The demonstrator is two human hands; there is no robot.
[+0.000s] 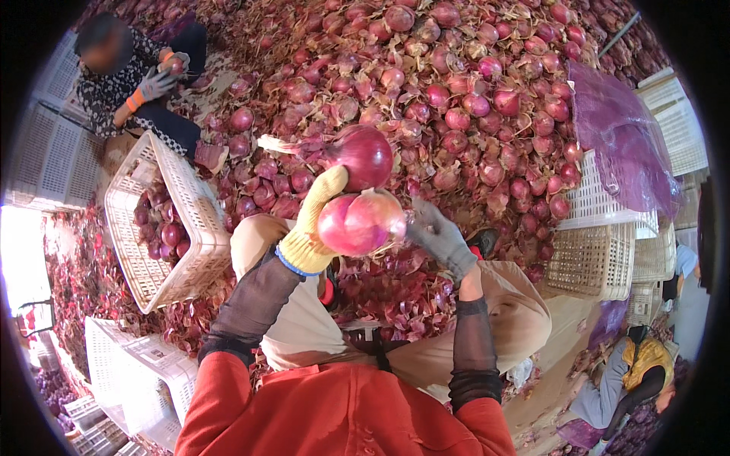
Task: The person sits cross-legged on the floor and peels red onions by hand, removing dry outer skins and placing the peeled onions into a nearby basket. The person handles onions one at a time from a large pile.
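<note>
Two large red onions are in my left hand point(316, 228), which wears a yellow knit glove with a blue cuff edge. The upper onion point(365, 157) has a long dry stem pointing left; the lower onion point(359, 225) has a shiny pink-purple skin. Just right of the lower onion's root end is my right hand point(442, 233), in a grey glove, its fingers bent; whether they touch the onion or pinch something is unclear. Behind both hands spreads a big heap of red onions point(456, 119) with dry skins. Loose onion skins point(399, 302) cover the ground between my legs.
A plastic crate point(208, 251) partly filled with onions stands at left, near a seated co-worker point(114, 80) who holds an onion. More crates point(593, 262) stand at right under a purple mesh bag point(621, 137). White crates point(131, 365) are at lower left; another person point(644, 365) sits lower right.
</note>
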